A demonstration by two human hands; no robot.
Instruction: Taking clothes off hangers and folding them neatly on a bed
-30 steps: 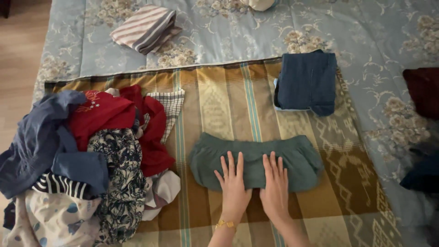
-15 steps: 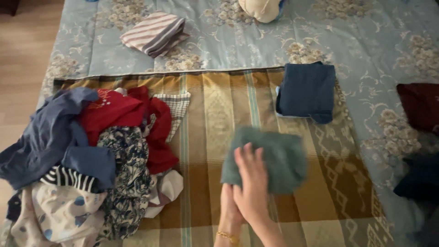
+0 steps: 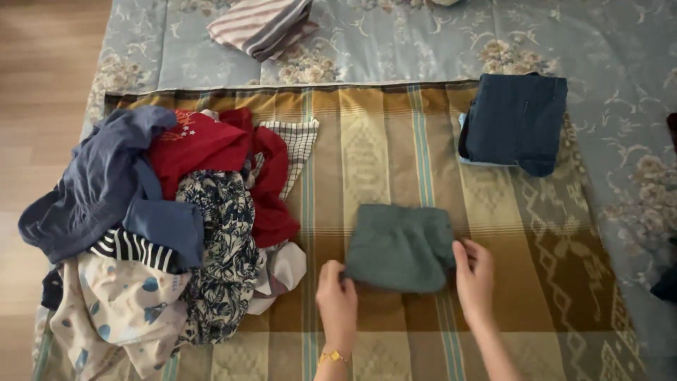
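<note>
A grey-green garment (image 3: pixel 399 247), folded into a small square, lies on the brown patterned cloth (image 3: pixel 367 148). My left hand (image 3: pixel 337 298) pinches its near left corner. My right hand (image 3: pixel 474 279) grips its near right edge. A gold bracelet sits on my left wrist. To the left lies a heap of unfolded clothes (image 3: pixel 162 226): dark blue, red, floral and striped pieces.
A folded dark blue garment (image 3: pixel 516 122) lies at the cloth's far right corner. A folded striped piece (image 3: pixel 261 25) rests on the pale blue floral bedspread (image 3: pixel 620 63) beyond. Wooden floor (image 3: pixel 35 106) runs along the left. Dark fabric shows at the right edge.
The green garment was a wide strip under both flat hands; it was folded over in half sideways. Now it is a small square and both hands hold its near corners.
</note>
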